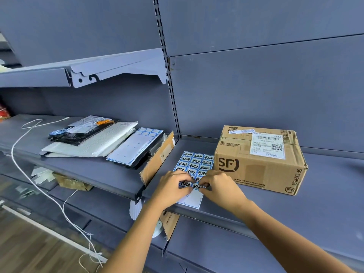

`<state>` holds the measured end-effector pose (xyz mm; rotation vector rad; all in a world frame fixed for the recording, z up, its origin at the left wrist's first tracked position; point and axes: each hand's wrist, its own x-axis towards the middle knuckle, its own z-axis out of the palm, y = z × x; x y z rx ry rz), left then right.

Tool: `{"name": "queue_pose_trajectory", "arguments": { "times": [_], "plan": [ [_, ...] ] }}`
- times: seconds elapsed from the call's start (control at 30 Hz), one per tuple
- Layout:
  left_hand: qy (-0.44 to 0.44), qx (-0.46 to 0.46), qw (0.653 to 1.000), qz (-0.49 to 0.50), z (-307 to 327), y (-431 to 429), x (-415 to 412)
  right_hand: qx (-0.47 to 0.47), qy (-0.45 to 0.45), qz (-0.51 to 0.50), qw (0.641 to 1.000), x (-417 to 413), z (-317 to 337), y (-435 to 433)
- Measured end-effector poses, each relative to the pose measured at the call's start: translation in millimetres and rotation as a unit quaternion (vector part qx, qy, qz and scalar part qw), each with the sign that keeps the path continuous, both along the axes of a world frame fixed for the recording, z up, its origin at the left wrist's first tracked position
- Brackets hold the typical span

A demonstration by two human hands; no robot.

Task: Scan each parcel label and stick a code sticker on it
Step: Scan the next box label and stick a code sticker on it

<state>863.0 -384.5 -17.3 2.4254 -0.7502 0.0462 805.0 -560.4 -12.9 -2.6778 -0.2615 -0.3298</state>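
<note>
Sticker sheet (197, 164) lies flat on the grey shelf (256, 203), at its front edge, just beside the SF cardboard box (260, 160), on the box's left. My left hand (173, 186), fingers curled, grips the sheet at its lower printed rows. My right hand (218, 186) pinches the same sheet between thumb and fingertips, close to the left. The box's white label (267, 146) faces up. Stack of mailers (88, 138) sits well off left.

Two grips, the left grip (173, 186) and the right grip (218, 186), pinch one sticker sheet (198, 162), three stickers per row, with some rows hidden. A second sheet (134, 147) lies well to their left. Just right: one cardboard box (260, 170) with two labels, a large label (267, 146) and a strip label (241, 131). Left: one cardboard flap (157, 160), one white cord (23, 160), at least three mailers (102, 142).
</note>
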Motion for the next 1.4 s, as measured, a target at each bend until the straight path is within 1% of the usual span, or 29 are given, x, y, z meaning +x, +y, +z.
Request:
{"name": "queue_pose_trajectory", "arguments": {
  "times": [0.23, 0.4, 0.47, 0.6, 0.77, 0.83, 0.97, 1.07, 1.1, 1.17, 1.23, 1.3, 1.33, 1.4],
  "plan": [
    [0.003, -0.022, 1.0, 0.021, -1.7, -2.0, -0.8, 0.013, 0.011, -0.042, 0.999, 3.4, 1.2, 17.2],
    [-0.004, -0.021, 0.999, 0.034, -4.4, -3.2, -1.9, 0.01, 0.015, -0.05, 0.999, 5.4, 2.2, 18.7],
    [-0.012, -0.007, 0.999, 0.029, -6.3, -2.9, -1.6, 0.022, 0.014, -0.054, 0.998, 5.8, 1.4, 18.5],
    [-0.03, 0.021, 0.999, 0.028, -8.0, -3.5, -1.3, 0.1, 0.02, -0.076, 0.992, 8.2, -1.1, 15.3],
    [-0.03, 0.012, 0.999, 0.039, -8.0, -5.8, -0.2, 0.173, 0.028, -0.073, 0.982, 9.2, 1.4, 9.4],
    [-0.036, 0.024, 0.998, 0.038, -7.5, -5.5, 0.5, 0.203, 0.032, -0.077, 0.976, 7.2, 1.7, 8.3],
    [-0.057, 0.062, 0.996, 0.033, -3.7, -6.1, 0.5, 0.301, 0.029, -0.095, 0.948, -2.0, 9.5, 8.4],
    [-0.048, 0.07, 0.996, 0.027, 0.9, -8.8, 3.7, 0.353, 0.023, -0.09, 0.931, -19.1, 21.5, 8.5],
    [-0.04, 0.062, 0.997, 0.03, 2.5, -10.4, 5.5, 0.376, 0.026, -0.084, 0.922, -25.6, 26.2, 7.8],
    [-0.029, 0.017, 0.998, 0.048, 7.2, -15.1, 7.0, 0.419, 0.018, -0.073, 0.905, -39.3, 36.6, 4.7],
    [-0.014, -0.053, 0.996, 0.063, 16.4, -26.5, 2.7, 0.445, -0.006, -0.078, 0.892, -52.6, 49.8, -4.9],
    [0.012, -0.136, 0.989, 0.056, 34.3, -44.3, -10.6, 0.456, -0.044, -0.098, 0.883, -64.3, 64.2, -18.6],
    [0.024, -0.166, 0.985, 0.04, 46.1, -55.5, -20.5, 0.44, -0.078, -0.115, 0.887, -69.3, 70.7, -27.1],
    [0.036, -0.209, 0.977, -0.003, 69.5, -78.3, -42.0, 0.352, -0.166, -0.166, 0.906, -77.1, 80.3, -45.4]
  ]
}}
